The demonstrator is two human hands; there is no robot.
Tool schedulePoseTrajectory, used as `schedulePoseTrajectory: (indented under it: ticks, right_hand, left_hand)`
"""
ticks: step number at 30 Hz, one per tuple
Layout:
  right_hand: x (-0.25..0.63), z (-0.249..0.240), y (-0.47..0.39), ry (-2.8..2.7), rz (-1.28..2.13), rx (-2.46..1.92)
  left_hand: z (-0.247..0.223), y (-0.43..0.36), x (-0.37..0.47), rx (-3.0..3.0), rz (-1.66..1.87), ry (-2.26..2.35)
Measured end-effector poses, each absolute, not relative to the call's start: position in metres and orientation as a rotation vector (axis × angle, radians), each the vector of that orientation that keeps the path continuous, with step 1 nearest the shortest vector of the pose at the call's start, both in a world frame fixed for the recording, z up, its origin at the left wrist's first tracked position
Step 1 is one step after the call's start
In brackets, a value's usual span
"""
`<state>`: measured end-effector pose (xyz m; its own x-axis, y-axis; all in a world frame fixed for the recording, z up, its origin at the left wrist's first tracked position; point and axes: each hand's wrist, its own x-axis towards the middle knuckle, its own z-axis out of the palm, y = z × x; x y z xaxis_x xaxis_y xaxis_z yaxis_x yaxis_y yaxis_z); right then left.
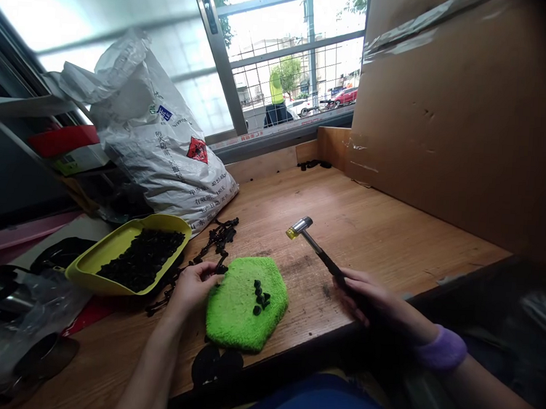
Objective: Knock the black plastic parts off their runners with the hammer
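In my right hand is a small mallet with a dark handle, a silver head and a yellow face; it is raised over the wooden table at the right. My left hand is at the left edge of a fuzzy green pad, its thumb and fingertips pinched on a small black piece. Several small black pieces lie on the right half of the pad. A string of joined black parts lies on the table just beyond my left hand.
A yellow dustpan-like tray full of small black pieces stands at the left. Behind it leans a large white printed sack. A big cardboard box walls off the right. Black round discs lie at the table's front edge.
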<state>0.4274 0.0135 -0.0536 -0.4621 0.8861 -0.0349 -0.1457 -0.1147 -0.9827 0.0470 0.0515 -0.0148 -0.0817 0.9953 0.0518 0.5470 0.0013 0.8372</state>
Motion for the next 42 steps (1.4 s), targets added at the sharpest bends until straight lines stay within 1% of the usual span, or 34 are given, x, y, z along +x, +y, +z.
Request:
schedulePoseTrajectory:
  ticks: [3, 8, 18, 28, 30, 35, 40, 42]
  right_hand:
    - [0.427, -0.052, 0.013, -1.363, 1.684, -0.895]
    - [0.426, -0.052, 0.014, -1.365, 1.68, -0.881]
    - [0.427, -0.057, 0.014, -1.347, 1.687, -0.865]
    - [0.431, -0.068, 0.018, -1.43, 1.654, -0.918]
    - [0.431, -0.063, 0.018, -1.56, 1.524, -0.986]
    - [0.418, -0.034, 0.011, -2.087, 0.903, -1.019]
    - [0.397, -0.019, 0.009, -2.387, 0.523, -1.194]
    - [0.392, -0.016, 0.01, -2.478, 0.447, -1.236]
  left_hand:
    - [-0.008, 0.044, 0.069, 1.338, 1.092, 1.46]
    - [-0.01, 0.046, 0.096, 0.994, 0.983, 1.245]
    - [-0.017, 0.058, 0.112, 0.833, 1.032, 1.251]
    - [-0.021, 0.056, 0.116, 0.882, 1.043, 1.268]
    - [-0.024, 0.055, 0.114, 0.924, 1.05, 1.243]
    - [-0.03, 0.054, 0.113, 0.998, 1.083, 1.198]
    - [-0.029, 0.052, 0.115, 1.02, 1.13, 1.204]
    - [-0.029, 0.052, 0.115, 1.016, 1.147, 1.194]
